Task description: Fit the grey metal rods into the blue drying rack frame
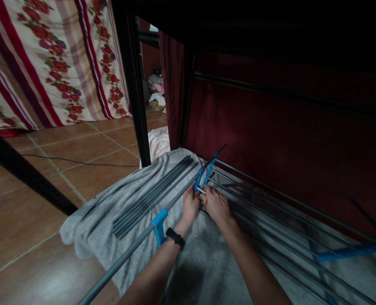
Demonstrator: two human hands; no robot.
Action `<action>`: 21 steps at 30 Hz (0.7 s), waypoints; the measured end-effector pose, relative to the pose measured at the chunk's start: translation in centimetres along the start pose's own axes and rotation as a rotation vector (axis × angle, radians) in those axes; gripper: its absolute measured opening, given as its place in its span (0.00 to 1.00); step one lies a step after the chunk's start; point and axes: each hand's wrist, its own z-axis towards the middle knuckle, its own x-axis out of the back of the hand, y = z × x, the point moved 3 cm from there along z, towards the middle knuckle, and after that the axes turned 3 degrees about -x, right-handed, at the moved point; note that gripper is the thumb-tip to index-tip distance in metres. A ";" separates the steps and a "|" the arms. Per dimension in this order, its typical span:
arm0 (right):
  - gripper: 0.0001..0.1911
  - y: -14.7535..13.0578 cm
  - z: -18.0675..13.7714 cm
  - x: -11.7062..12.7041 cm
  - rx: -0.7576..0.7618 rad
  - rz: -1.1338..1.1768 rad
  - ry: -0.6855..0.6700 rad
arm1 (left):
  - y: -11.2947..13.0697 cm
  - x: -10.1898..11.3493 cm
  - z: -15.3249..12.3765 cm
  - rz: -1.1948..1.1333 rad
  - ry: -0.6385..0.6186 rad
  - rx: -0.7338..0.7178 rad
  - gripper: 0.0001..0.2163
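Observation:
A metal drying rack lies flat on a grey cloth (89, 220) on the floor. Its grey tube (134, 245) carries blue plastic joints (159, 224). My left hand (190, 205) is closed around the tube beside a blue cross bracket (205, 173). My right hand (216, 204) pinches the end of a thin metal rod (258, 220) at that same bracket. A black band sits on my left wrist (175, 237). Several loose dark rods (153, 195) lie in a bundle on the cloth to the left of my hands.
A black bed-frame post (137, 93) stands just behind, with a dark red curtain (270, 127) to the right. A floral sheet (54, 59) hangs at back left. Brown floor tiles (32, 178) carry a thin black cable (80, 162). Another black bar (26, 173) slants at left.

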 end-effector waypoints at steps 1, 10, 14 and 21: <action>0.17 0.4 -0.5 -0.1 -0.029 -0.020 0.012 | 0.0 0.0 0.0 0.005 0.003 0.003 0.10; 0.21 1.8 -2.2 -0.5 -0.042 -0.028 0.016 | 0.0 0.0 -0.3 0.043 0.036 -0.007 0.10; 0.21 1.7 -2.1 -0.2 -0.026 0.005 0.016 | -0.2 -0.1 -0.3 0.063 0.038 -0.023 0.10; 0.23 1.9 -2.0 -0.6 -0.001 0.031 0.007 | -1.7 -0.2 -0.1 0.057 0.033 -0.026 0.08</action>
